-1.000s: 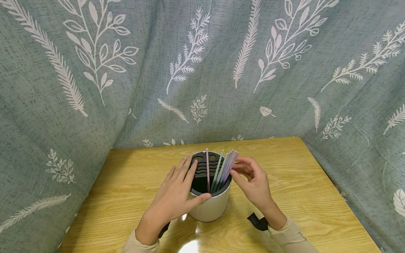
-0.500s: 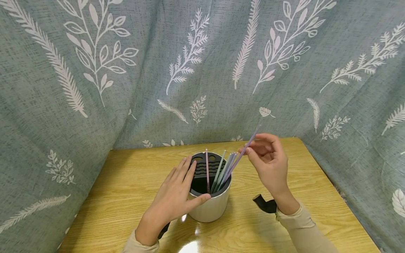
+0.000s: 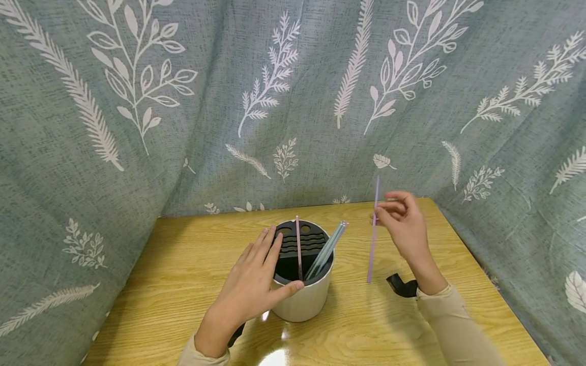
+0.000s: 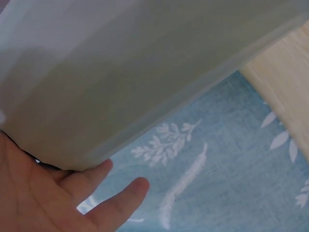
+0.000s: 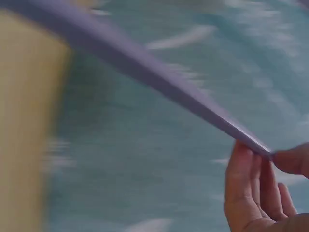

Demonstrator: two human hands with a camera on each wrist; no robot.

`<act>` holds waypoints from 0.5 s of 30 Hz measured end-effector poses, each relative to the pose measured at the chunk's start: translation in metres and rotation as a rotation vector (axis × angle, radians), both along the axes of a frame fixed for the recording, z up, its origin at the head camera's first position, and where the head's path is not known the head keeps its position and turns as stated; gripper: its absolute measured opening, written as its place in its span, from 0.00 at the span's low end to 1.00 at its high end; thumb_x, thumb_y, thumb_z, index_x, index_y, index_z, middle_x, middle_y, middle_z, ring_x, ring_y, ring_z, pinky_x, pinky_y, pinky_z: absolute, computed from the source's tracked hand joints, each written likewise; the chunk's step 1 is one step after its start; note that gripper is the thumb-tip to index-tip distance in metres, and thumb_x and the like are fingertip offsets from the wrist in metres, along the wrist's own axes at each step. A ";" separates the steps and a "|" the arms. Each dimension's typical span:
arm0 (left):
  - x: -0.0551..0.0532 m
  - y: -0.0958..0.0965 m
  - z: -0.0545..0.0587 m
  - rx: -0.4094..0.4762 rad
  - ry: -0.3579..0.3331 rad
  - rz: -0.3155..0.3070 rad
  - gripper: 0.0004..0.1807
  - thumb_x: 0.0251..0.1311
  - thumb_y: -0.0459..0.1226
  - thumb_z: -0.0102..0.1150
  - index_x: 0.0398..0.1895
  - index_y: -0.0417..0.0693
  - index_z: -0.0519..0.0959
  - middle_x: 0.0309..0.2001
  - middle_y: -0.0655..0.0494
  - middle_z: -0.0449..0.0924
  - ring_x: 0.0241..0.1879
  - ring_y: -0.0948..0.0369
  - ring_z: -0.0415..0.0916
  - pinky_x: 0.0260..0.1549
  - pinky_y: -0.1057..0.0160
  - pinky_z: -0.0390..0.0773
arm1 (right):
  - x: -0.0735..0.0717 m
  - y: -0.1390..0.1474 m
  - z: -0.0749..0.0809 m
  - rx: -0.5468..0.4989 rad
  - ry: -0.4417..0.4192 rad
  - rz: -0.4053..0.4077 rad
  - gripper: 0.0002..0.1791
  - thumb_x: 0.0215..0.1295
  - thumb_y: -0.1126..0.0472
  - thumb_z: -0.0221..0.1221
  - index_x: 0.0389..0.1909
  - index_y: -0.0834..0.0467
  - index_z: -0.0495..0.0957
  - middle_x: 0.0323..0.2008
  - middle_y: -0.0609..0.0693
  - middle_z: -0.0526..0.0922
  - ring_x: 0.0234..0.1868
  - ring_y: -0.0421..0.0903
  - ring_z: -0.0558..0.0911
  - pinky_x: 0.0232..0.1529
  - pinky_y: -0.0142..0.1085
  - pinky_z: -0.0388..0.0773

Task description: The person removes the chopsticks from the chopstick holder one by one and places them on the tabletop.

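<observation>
My right hand (image 3: 406, 229) pinches a purple straw (image 3: 373, 244) between thumb and fingers, to the right of the holder. The straw hangs nearly upright in the head view; in the right wrist view it runs from the fingertips across the picture. A white round holder (image 3: 304, 302) with a dark slotted top stands on the table. Inside lean a single pink straw (image 3: 299, 244) and a bunch of pale green and bluish straws (image 3: 326, 250). My left hand (image 3: 252, 284) rests along the holder's rim, fingers straight. The left wrist view shows the holder's ribbed wall (image 4: 145, 72) over the fingers.
The holder stands on a wooden table (image 3: 183, 264). A patterned grey-blue curtain (image 3: 206, 101) hangs behind the table and along both sides. Black straps (image 3: 403, 286) show at the wrists.
My right hand has drawn the purple straw out of the holder and moved it right; the straw has swung from slanted to nearly upright. The left hand has stayed on the rim.
</observation>
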State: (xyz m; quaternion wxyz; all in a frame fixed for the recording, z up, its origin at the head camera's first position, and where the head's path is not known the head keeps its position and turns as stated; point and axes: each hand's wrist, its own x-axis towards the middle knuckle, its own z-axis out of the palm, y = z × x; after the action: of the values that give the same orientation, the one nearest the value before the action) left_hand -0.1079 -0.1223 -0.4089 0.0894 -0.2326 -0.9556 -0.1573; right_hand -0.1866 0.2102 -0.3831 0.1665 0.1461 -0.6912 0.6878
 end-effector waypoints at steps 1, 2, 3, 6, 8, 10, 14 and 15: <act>0.000 0.000 0.000 -0.001 0.002 0.001 0.57 0.61 0.75 0.40 0.80 0.44 0.51 0.80 0.50 0.38 0.78 0.52 0.39 0.71 0.44 0.52 | -0.006 0.002 -0.015 0.068 -0.078 -0.005 0.20 0.69 0.73 0.60 0.59 0.67 0.68 0.41 0.62 0.82 0.35 0.48 0.87 0.38 0.39 0.85; 0.000 0.000 0.000 -0.002 0.003 0.002 0.57 0.61 0.75 0.40 0.80 0.44 0.51 0.80 0.50 0.39 0.78 0.52 0.39 0.71 0.44 0.52 | -0.011 0.004 -0.029 0.123 -0.154 -0.004 0.20 0.69 0.72 0.59 0.60 0.67 0.68 0.42 0.63 0.82 0.36 0.50 0.87 0.38 0.39 0.85; 0.000 0.000 0.000 -0.003 0.003 0.004 0.57 0.61 0.75 0.40 0.80 0.44 0.51 0.80 0.50 0.39 0.78 0.52 0.38 0.71 0.44 0.52 | -0.017 0.006 -0.043 0.170 -0.227 -0.001 0.21 0.70 0.71 0.59 0.61 0.68 0.67 0.43 0.64 0.82 0.37 0.53 0.86 0.39 0.40 0.85; 0.000 -0.001 0.000 -0.008 0.006 0.003 0.57 0.61 0.75 0.40 0.80 0.43 0.51 0.80 0.49 0.39 0.78 0.53 0.37 0.71 0.44 0.52 | -0.031 0.008 -0.078 0.264 -0.389 0.021 0.23 0.70 0.70 0.59 0.63 0.69 0.65 0.45 0.66 0.81 0.40 0.59 0.85 0.40 0.45 0.85; 0.000 -0.001 0.001 -0.012 0.004 0.003 0.57 0.61 0.75 0.40 0.80 0.43 0.51 0.80 0.49 0.40 0.78 0.55 0.35 0.71 0.44 0.51 | -0.039 0.008 -0.096 0.297 -0.454 0.033 0.23 0.70 0.69 0.58 0.63 0.69 0.65 0.45 0.66 0.81 0.41 0.61 0.84 0.40 0.47 0.85; 0.000 -0.001 0.000 -0.013 0.002 0.003 0.57 0.61 0.75 0.40 0.80 0.43 0.51 0.80 0.49 0.40 0.78 0.56 0.34 0.71 0.44 0.51 | -0.046 0.008 -0.110 0.326 -0.493 0.039 0.23 0.70 0.68 0.58 0.62 0.70 0.65 0.44 0.65 0.80 0.40 0.59 0.84 0.39 0.48 0.85; 0.000 0.000 0.000 -0.009 0.003 0.000 0.57 0.61 0.75 0.40 0.80 0.43 0.51 0.80 0.49 0.40 0.78 0.56 0.34 0.71 0.44 0.51 | -0.058 0.005 -0.129 0.382 -0.541 0.029 0.22 0.69 0.68 0.58 0.61 0.69 0.67 0.42 0.65 0.82 0.35 0.56 0.85 0.36 0.45 0.85; 0.000 0.000 0.000 -0.008 0.005 0.000 0.57 0.61 0.75 0.40 0.80 0.42 0.51 0.80 0.49 0.40 0.78 0.55 0.35 0.71 0.44 0.51 | -0.060 0.005 -0.132 0.405 -0.545 0.021 0.21 0.69 0.68 0.58 0.60 0.69 0.68 0.41 0.65 0.83 0.34 0.54 0.86 0.35 0.44 0.85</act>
State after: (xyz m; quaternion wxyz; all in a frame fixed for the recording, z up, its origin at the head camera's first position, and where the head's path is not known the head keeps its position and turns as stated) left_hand -0.1077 -0.1223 -0.4086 0.0910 -0.2333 -0.9560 -0.1529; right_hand -0.2468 0.2150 -0.5155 -0.0640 -0.0059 -0.8312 0.5522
